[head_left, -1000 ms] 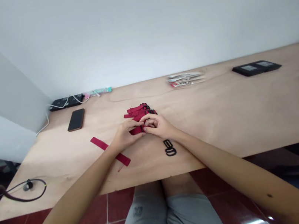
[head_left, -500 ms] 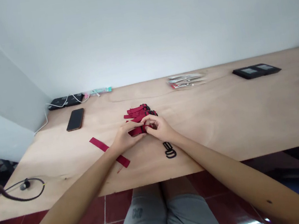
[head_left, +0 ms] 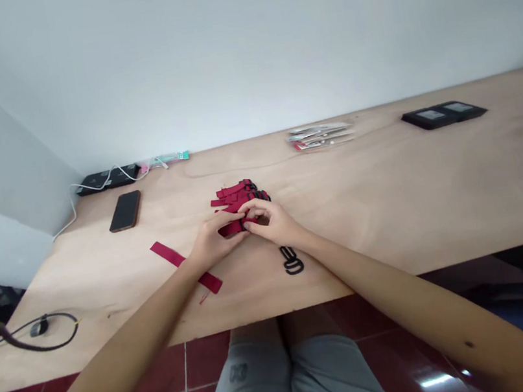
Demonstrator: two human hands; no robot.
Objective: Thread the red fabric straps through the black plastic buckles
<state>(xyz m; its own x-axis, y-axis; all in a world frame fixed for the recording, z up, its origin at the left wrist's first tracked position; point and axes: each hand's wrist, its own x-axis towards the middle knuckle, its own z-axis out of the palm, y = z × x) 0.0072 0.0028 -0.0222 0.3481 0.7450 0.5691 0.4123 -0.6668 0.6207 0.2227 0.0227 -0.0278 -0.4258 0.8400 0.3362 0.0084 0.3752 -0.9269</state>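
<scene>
Between my two hands is a red strap [head_left: 231, 228] with a dark buckle on it. My left hand [head_left: 213, 238] grips the strap from the left, thumb below and fingers above. My right hand [head_left: 272, 222] pinches its right end near the buckle, which the fingers partly hide. Just beyond lies a pile of red straps with black buckles [head_left: 236, 191]. A flat red strip [head_left: 164, 253] passes under my left forearm, with a thin red thread close by. Black plastic hooks or buckles [head_left: 292, 261] lie next to my right forearm.
On the wooden table [head_left: 390, 203] a phone [head_left: 125, 211] lies at left, near black boxes [head_left: 106, 180] with a white cable. Packets [head_left: 320, 136] and a black double case [head_left: 444, 114] lie along the wall. A cable loop [head_left: 55, 330] sits at the left front. Part of another person's hand shows at the right edge.
The view has shifted slightly, moving the table things a little left. Both hands stay on the red strap, the right fingers moving slightly at the buckle.
</scene>
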